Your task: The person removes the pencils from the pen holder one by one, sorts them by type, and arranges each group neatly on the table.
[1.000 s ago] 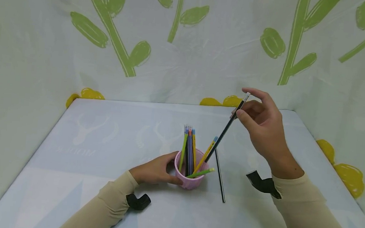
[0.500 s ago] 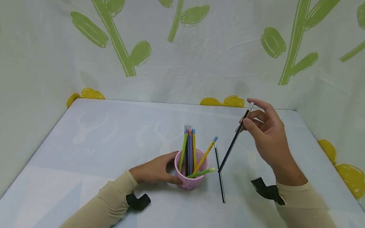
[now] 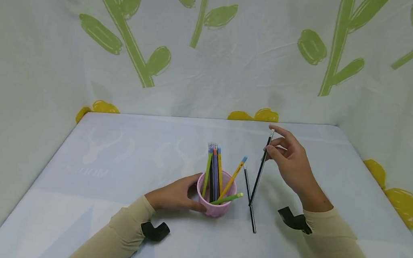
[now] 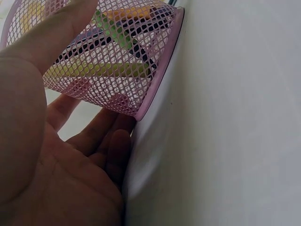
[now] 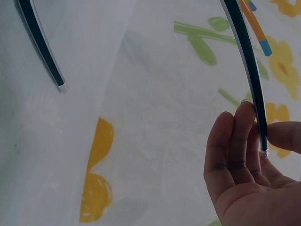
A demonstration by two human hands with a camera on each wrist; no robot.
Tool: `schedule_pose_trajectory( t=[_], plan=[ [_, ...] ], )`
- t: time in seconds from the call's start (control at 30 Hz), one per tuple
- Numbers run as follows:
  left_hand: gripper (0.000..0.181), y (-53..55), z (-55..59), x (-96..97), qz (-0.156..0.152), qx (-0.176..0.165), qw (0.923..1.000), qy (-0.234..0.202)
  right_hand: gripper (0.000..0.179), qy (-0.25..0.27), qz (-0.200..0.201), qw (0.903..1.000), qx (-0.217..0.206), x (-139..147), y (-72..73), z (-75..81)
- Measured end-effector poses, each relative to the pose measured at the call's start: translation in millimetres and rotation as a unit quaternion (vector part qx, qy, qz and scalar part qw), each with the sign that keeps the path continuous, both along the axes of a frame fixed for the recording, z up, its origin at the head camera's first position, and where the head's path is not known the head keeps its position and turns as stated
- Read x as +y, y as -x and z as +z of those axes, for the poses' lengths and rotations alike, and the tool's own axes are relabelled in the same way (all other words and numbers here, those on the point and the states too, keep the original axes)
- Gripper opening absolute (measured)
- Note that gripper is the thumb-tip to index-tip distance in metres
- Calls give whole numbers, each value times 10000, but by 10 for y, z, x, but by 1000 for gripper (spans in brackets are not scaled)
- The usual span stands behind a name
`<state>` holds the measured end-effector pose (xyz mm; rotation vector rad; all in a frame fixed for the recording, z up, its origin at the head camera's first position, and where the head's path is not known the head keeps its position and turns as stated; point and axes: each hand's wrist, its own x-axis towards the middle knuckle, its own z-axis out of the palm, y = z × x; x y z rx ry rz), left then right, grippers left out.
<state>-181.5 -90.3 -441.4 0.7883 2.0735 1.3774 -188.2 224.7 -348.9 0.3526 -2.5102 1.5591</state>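
My left hand [image 3: 179,191] holds the pink mesh pencil cup [image 3: 216,211] from its left side, thumb at the front. In the left wrist view the thumb lies across the mesh [image 4: 141,96] and the other fingers reach under it. Several pencils stand in the cup; a light green one [image 3: 227,198] leans out low over the rim. To the right of the cup, my right hand [image 3: 294,168] pinches a black pencil [image 3: 260,173] near its eraser end, index finger at the top. The pencil's lower tip overlaps a second black pencil [image 3: 252,221] lying on the table.
The table [image 3: 86,216] has a pale cover with faint deer-head prints. Behind it and at both sides rise white walls [image 3: 264,40] painted with green leaves and yellow flowers.
My right hand has swung the black pencil away from the cup to the right, then lowered it over the lying pencil. The left hand and cup have stayed put.
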Motion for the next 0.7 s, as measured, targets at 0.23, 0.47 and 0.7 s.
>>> schedule_pose_trajectory(
  t=[0.23,0.47,0.7],
  plan=[
    [78,-11,-14,-5,86,-6,10000,13,52,-158,223,9992,-286,-25,66,-155],
    [80,-20,-26,-14,56,-12,10000,61,51,-419,611,9939,-816,-86,114,-275],
    [81,-7,-7,-5,31,18,10000,32,51,-677,703,9884,-1159,-55,170,-369]
  ],
)
